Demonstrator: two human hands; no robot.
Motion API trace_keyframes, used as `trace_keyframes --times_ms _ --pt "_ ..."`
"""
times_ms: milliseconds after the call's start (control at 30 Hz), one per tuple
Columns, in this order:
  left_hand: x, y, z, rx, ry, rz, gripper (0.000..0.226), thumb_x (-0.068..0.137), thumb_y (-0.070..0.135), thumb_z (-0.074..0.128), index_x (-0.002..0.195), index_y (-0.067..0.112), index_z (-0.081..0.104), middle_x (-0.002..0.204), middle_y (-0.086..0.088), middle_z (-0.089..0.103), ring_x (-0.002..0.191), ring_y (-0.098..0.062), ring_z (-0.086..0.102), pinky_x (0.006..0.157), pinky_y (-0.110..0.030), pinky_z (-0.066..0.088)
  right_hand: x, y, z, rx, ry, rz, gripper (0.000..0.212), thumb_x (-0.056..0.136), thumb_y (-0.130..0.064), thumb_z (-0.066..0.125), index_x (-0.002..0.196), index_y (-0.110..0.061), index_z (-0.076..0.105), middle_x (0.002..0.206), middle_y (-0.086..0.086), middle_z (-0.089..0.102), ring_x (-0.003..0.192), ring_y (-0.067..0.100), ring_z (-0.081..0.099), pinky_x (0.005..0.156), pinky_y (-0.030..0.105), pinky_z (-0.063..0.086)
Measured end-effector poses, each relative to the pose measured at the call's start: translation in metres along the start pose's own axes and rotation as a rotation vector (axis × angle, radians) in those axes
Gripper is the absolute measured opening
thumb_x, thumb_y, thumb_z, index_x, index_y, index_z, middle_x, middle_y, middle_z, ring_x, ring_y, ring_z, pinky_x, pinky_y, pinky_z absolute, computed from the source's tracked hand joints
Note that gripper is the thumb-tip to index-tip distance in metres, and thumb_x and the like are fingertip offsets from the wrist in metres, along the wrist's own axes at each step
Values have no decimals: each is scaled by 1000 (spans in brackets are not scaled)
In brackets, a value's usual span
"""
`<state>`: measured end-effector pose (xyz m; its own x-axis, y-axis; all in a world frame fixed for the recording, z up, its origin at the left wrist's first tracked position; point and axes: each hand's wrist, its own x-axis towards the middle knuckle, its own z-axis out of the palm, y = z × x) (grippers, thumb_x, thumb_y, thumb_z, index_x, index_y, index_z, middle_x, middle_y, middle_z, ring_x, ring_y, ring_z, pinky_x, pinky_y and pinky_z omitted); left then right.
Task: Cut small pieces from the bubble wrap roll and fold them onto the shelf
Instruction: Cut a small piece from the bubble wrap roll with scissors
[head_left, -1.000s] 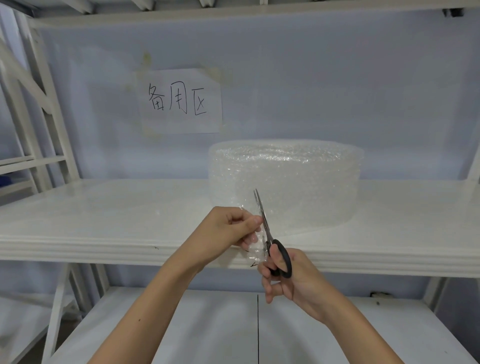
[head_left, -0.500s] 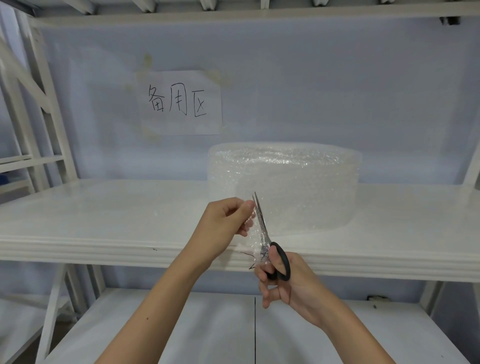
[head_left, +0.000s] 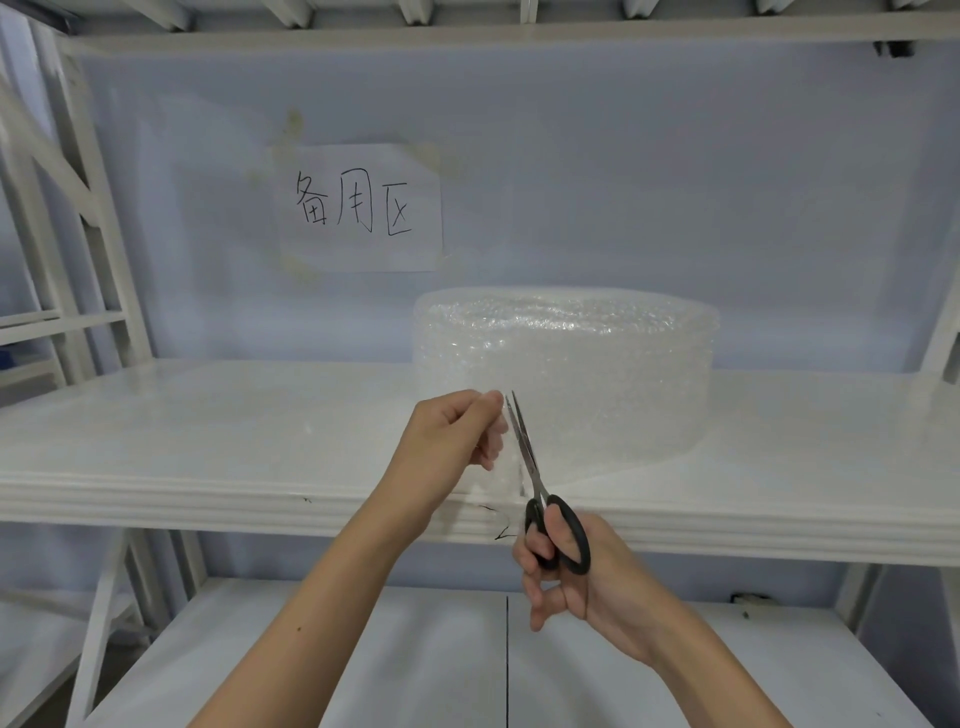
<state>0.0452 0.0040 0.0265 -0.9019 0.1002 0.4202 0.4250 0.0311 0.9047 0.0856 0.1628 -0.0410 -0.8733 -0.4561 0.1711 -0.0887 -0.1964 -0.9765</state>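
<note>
Holding scissors (head_left: 540, 499) against bubble wrap roll (head_left: 566, 374) on shelf (head_left: 208, 441).

left hand (head_left: 451, 441) pinching, right hand (head_left: 574, 574) fisted

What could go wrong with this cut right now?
The left hand pinches the clear bubble wrap strip right beside the blades of the black-handled scissors held by the right hand, so its fingers could get nicked. The thin strip hangs loose and may bunch instead of cutting cleanly.
</note>
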Motion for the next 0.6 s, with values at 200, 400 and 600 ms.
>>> trace_keyframes --times_ms 200,400,600 --pt "-5 -3 1 -3 -34 4 38 99 22 54 63 8 59 55 -2 54 51 -10 49 59 -22 48 2 -5 3 -1 8 -9 49 60 -68 74 54 -22 59 65 2 53 49 19 51 49 33 52" --pt "-9 -2 1 12 -80 38 41 99 21 53 59 12 56 51 5 50 49 -6 45 55 -15 43 8 -15 5 -9 41 -7 43 72 -60 63 53 -22 55 65 3 53 49 19 50 48 32 52" --pt "-12 -2 2 10 -102 63 43 100 19 53 57 14 52 52 3 46 48 -6 39 51 -10 36 11 -15 4 -48 21 -23 51 54 -71 75 52 -22 60 63 -1 53 48 15 52 47 29 52"
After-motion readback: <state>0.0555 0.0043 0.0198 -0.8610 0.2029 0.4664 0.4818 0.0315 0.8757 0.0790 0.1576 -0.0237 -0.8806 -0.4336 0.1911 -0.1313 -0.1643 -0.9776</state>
